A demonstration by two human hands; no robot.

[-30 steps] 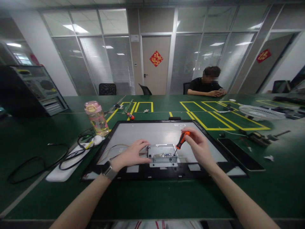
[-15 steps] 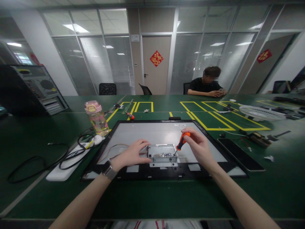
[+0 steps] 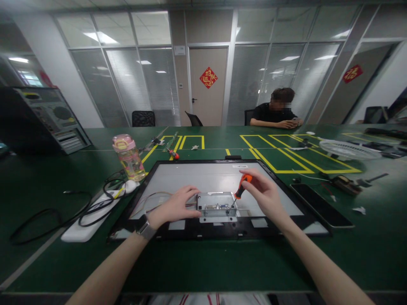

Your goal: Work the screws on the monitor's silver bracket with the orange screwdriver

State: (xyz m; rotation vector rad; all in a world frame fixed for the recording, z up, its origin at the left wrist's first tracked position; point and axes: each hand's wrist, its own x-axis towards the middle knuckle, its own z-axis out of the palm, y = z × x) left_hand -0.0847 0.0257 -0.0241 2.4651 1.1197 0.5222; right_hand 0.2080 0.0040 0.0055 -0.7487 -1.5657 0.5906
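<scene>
A silver metal bracket box point(image 3: 218, 214) with connector ports along its front lies on the grey back of a flat display panel point(image 3: 190, 174) with a black frame. My left hand point(image 3: 178, 205) grips the box's left end, thumb at the front edge and fingers at the rear; wires run out from under that hand. Between the fingers and thumb of my right hand point(image 3: 262, 190) is an orange and black screwdriver point(image 3: 244, 185), tilted with its tip down at the box's right front part. Whether the tip sits in a screw is too small to tell.
Left of the panel are a white power strip point(image 3: 90, 218), black cables and a pink-lidded bottle point(image 3: 129, 159). A phone point(image 3: 321, 205) lies at right. Behind the panel lies another screwdriver point(image 3: 174, 154); a white fan grille point(image 3: 352, 150) is far right. A person sits across the table.
My right hand and the screwdriver handle have shifted slightly left and the handle has turned a little. The tip stays at the same part of the box. My left hand has not moved.
</scene>
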